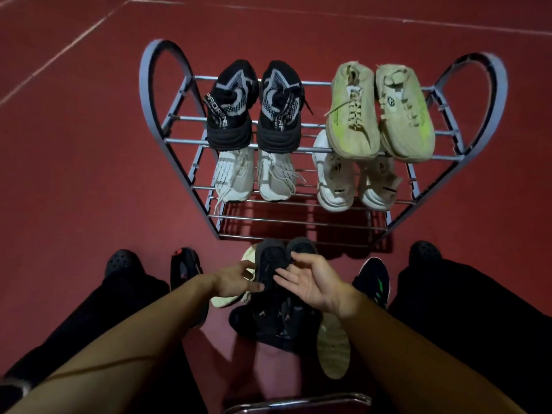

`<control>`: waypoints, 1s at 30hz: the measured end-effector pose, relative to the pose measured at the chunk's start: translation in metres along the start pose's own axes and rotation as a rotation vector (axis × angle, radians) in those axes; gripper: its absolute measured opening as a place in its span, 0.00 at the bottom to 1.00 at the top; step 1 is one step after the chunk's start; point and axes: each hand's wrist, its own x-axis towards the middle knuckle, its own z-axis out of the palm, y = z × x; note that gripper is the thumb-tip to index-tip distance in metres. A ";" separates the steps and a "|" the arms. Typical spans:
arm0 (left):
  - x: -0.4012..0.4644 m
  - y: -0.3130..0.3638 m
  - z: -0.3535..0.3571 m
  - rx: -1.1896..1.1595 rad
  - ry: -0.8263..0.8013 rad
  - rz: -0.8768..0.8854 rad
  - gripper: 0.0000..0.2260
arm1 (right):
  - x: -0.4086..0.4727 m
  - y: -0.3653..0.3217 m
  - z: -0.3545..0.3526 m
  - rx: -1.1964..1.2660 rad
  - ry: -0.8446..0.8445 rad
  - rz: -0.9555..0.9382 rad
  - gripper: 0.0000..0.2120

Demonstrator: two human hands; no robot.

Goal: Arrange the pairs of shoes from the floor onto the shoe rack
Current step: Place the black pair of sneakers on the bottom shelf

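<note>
Nearest, at the bottom edge: a curved chrome bar (298, 403). Just beyond, two bare forearms reaching forward between dark trouser legs (466, 309), with black clogs (122, 261) on the feet at either side.

On the red floor (74, 174) between the legs, a heap of shoes: a pale sole (333, 345) turned upward on the right, a black shoe with orange marks (274, 318) in the middle, a pale yellow shoe (236, 297) partly hidden on the left, a black shoe with a red spot (185, 264) far left, a dark shoe with green stripes (373, 282) far right.

Above the heap, a pair of dark grey shoes (271, 258), toes pointing at the rack. Left hand (236, 282) with fingers curled against the left side of that pair; a firm grasp or only a touch, cannot tell. Right hand (310, 282) palm up, fingers loose and spread, tips at the pair's right side, nothing grasped.

Farther off, the metal shoe rack (475, 115). Lowest bars bare. Middle shelf: white knit shoes (254, 177) left, white chunky shoes (355, 180) right. Top shelf: black and grey shoes (257, 106) left, greenish-beige shoes (379, 112) right.
</note>
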 end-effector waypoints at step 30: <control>0.150 -0.096 0.104 -0.431 0.028 -0.387 0.20 | 0.117 0.091 -0.151 -0.242 0.708 0.236 0.23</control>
